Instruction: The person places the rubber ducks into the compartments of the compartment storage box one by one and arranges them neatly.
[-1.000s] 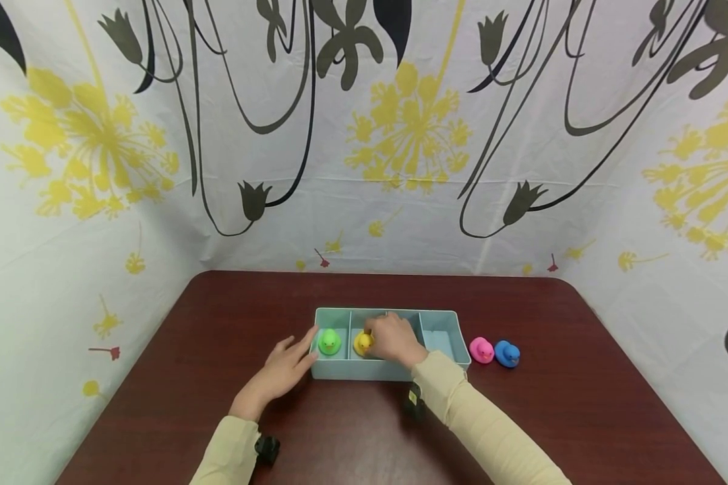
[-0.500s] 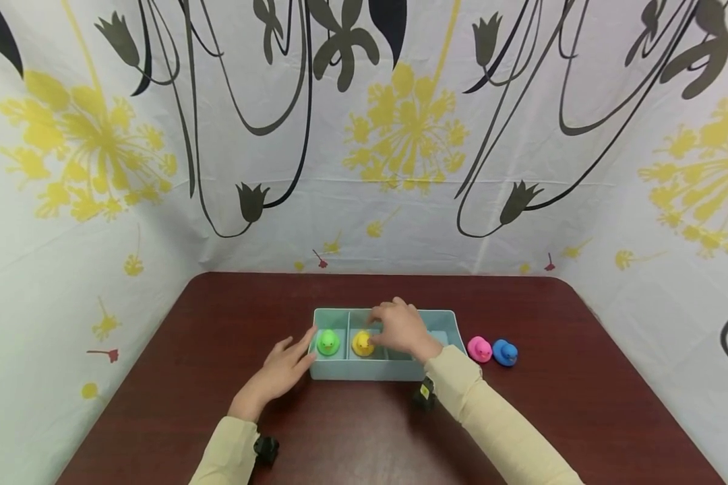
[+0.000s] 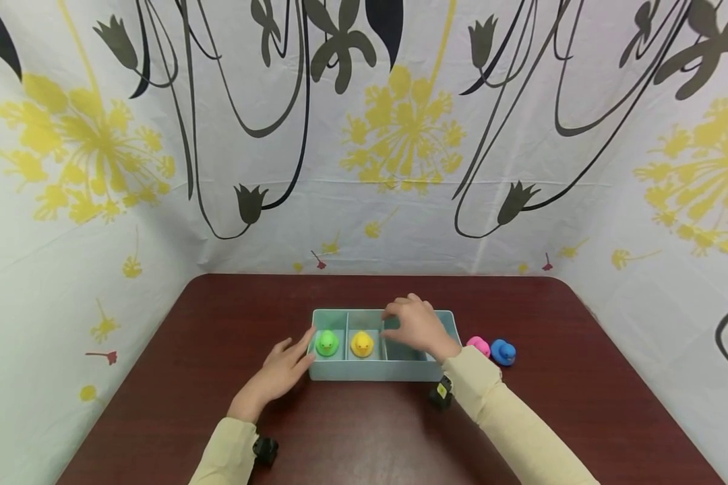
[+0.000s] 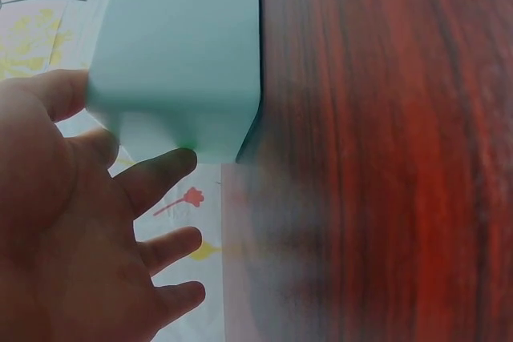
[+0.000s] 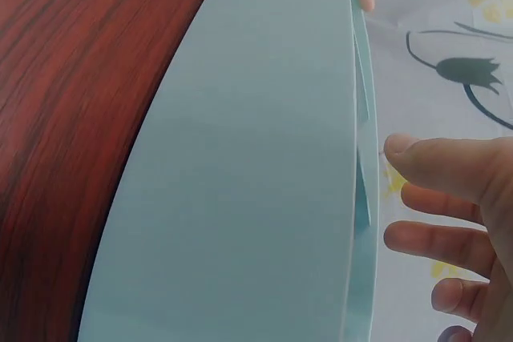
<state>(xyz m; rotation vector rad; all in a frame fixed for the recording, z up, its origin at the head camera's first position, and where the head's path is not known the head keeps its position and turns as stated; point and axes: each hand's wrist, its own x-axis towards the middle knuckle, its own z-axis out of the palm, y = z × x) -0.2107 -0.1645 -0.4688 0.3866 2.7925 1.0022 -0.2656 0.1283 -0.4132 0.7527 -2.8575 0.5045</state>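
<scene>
A pale teal divided tray (image 3: pixel 370 370) stands on the table. Its leftmost compartment holds a green rubber duck (image 3: pixel 327 343), and the one beside it a yellow rubber duck (image 3: pixel 362 344). My left hand (image 3: pixel 277 374) rests against the tray's left end; in the left wrist view the thumb and fingertips touch that end wall, other fingers spread. Above the tray's right half hovers my right hand (image 3: pixel 420 328), fingers relaxed and holding nothing, as the right wrist view also shows. Just right of the tray sit a pink rubber duck (image 3: pixel 478 346), partly behind my sleeve, and a blue rubber duck (image 3: pixel 503 352).
The dark red-brown wooden table (image 3: pixel 364 431) has rounded far corners. A white cloth (image 3: pixel 364 222) printed with yellow and grey flowers hangs behind it and along both sides. Small black devices are strapped at both wrists.
My right hand has let go of the yellow duck, risen, and moved right over the tray. The yellow duck stays in its compartment. My left hand has kept its place.
</scene>
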